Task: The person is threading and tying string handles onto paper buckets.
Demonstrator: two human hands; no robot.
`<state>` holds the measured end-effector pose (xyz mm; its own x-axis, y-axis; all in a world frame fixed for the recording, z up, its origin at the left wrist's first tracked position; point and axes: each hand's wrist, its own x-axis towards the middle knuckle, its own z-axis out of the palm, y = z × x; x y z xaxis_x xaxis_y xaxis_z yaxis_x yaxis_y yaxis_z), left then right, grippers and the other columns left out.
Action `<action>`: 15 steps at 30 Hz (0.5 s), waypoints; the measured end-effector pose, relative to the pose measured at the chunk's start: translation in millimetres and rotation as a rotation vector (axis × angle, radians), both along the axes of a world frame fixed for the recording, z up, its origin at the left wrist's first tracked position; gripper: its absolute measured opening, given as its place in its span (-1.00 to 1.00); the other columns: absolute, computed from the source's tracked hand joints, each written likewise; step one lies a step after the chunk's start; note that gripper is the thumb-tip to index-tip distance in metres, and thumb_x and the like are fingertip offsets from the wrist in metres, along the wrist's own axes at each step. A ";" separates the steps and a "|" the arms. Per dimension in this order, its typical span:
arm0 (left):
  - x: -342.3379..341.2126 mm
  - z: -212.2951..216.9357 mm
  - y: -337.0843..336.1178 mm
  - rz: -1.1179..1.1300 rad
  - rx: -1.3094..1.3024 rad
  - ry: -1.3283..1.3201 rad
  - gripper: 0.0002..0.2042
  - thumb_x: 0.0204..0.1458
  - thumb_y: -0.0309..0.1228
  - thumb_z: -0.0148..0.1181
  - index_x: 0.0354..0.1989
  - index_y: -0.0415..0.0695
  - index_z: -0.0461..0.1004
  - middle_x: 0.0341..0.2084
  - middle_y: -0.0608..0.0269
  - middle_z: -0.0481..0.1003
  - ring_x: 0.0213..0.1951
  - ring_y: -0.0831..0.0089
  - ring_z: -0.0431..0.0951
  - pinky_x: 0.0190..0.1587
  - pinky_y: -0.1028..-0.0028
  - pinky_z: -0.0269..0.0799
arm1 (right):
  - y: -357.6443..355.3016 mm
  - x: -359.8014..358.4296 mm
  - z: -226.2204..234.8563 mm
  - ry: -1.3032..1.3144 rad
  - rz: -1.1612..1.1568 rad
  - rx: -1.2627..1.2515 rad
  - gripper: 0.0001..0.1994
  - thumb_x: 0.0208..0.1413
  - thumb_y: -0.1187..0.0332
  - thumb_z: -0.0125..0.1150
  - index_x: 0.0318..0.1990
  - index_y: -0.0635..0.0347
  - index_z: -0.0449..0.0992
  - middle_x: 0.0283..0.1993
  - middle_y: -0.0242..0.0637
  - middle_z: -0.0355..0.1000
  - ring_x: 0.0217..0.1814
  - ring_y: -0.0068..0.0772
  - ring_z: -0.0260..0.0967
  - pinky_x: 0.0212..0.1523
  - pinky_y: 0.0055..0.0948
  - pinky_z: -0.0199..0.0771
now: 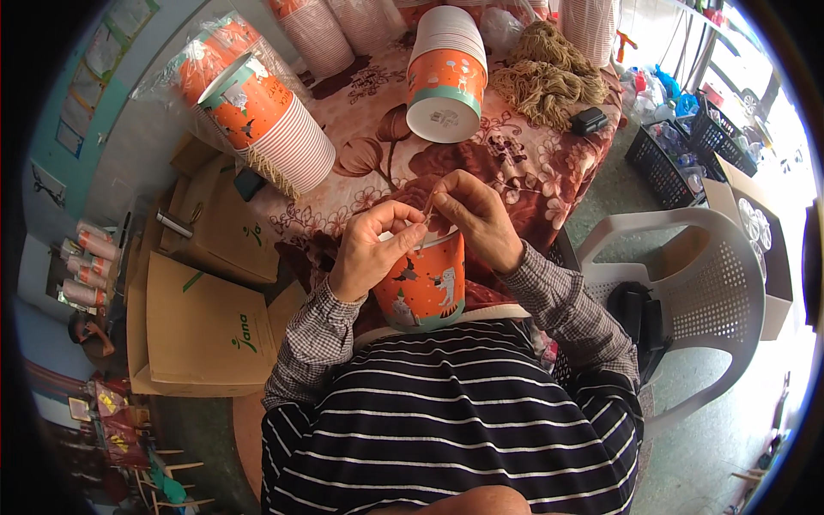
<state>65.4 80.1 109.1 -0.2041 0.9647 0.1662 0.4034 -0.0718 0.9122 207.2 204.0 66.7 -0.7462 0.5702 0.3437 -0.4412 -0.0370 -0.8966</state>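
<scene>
An orange paper bucket (422,283) with a green base band and small printed figures stands in front of my body at the table's near edge. My left hand (373,249) is beside its upper left, thumb and forefinger pinched together. My right hand (482,219) is at the upper right of the rim, its thumb and fingertips also pinched. Between the fingertips of both hands runs a thin tan string (428,215), just above the bucket's rim. Part of the rim is hidden behind the hands.
Nested bucket stacks lie on the flowered tablecloth (360,159): one at left (287,137), another at the far middle (445,77). Tan string hanks (549,81) and a small black box (589,120) sit far right. Cardboard boxes (206,326) stand left, a plastic chair (708,300) right.
</scene>
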 end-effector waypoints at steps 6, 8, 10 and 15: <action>-1.0 -4.2 3.1 -0.017 0.034 -0.037 -0.86 0.14 -0.46 0.13 -0.26 -0.30 0.45 -0.50 0.34 0.50 -0.47 0.68 0.46 -0.39 0.64 0.40 | -1.8 1.4 1.5 -0.051 -0.066 0.076 -0.86 0.29 0.36 0.03 -0.21 0.26 0.36 -0.35 -0.42 0.40 -0.35 -0.66 0.37 -0.32 -0.64 0.39; 2.4 -0.9 2.1 -0.031 0.034 -0.016 -0.87 0.14 -0.46 0.12 -0.26 -0.30 0.45 -0.49 0.33 0.50 -0.47 0.68 0.46 -0.39 0.64 0.40 | -1.4 2.0 2.5 -0.048 -0.092 0.113 -0.85 0.29 0.35 0.04 -0.23 0.26 0.36 -0.37 -0.42 0.40 -0.36 -0.65 0.36 -0.33 -0.63 0.38; 2.3 -0.5 3.3 -0.047 0.034 0.004 -0.87 0.15 -0.47 0.11 -0.26 -0.30 0.45 -0.48 0.33 0.50 -0.47 0.67 0.46 -0.39 0.64 0.40 | 2.3 2.1 1.5 -0.051 -0.086 0.094 -0.85 0.29 0.35 0.04 -0.24 0.26 0.36 -0.37 -0.42 0.39 -0.36 -0.65 0.36 -0.34 -0.62 0.38; 4.1 -3.5 2.3 -0.012 0.061 0.010 -0.88 0.15 -0.46 0.11 -0.27 -0.28 0.46 -0.55 0.36 0.48 -0.54 0.68 0.43 -0.42 0.64 0.39 | 3.4 1.9 2.6 -0.065 -0.068 0.060 -0.85 0.28 0.36 0.04 -0.26 0.27 0.36 -0.38 -0.40 0.39 -0.36 -0.66 0.35 -0.34 -0.62 0.38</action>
